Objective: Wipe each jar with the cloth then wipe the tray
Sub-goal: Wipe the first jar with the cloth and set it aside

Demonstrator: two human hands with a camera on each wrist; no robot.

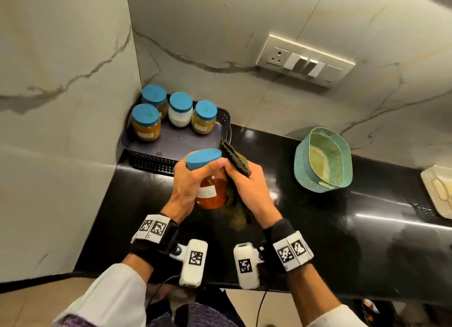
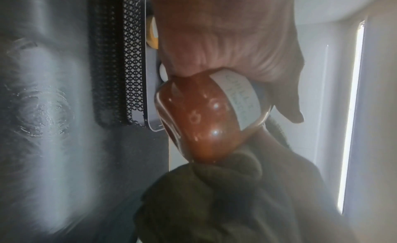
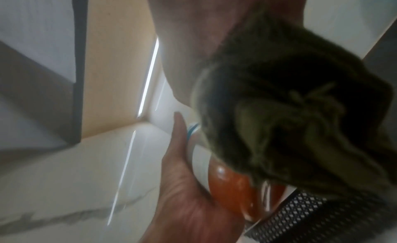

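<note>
- From the head camera I see my left hand (image 1: 189, 184) wrapped around a jar (image 1: 210, 192) of orange-brown contents, fingers curled round its upper part just under the blue lid (image 1: 204, 158), holding it above the black worktop (image 1: 342, 216), in front of the tray (image 1: 176, 140).
- My right hand (image 1: 249, 187) grips a dark green cloth (image 1: 236, 159), pressing it against the jar's right side; one end of the cloth sticks up past the lid, the other hangs below my hand.
- The jar's long axis is tilted: lid up and away from me, base down towards me.
- Four more blue-lidded jars (image 1: 181, 109) stand upright on the dark tray in the corner of the marble walls; only the head view shows them, along with a teal basket (image 1: 322, 160) well apart on the right.
- The left wrist view alone shows the jar's base (image 2: 199, 121) and a pale label (image 2: 242, 95); its writing is too blurred to read. The bunched cloth (image 2: 225, 195) touches the base from below.
- The right wrist view shows my left palm (image 3: 189, 195) cupping the jar, with the cloth (image 3: 290, 110) covering most of the glass.
- My right fingers are hidden under the cloth in every view.
</note>
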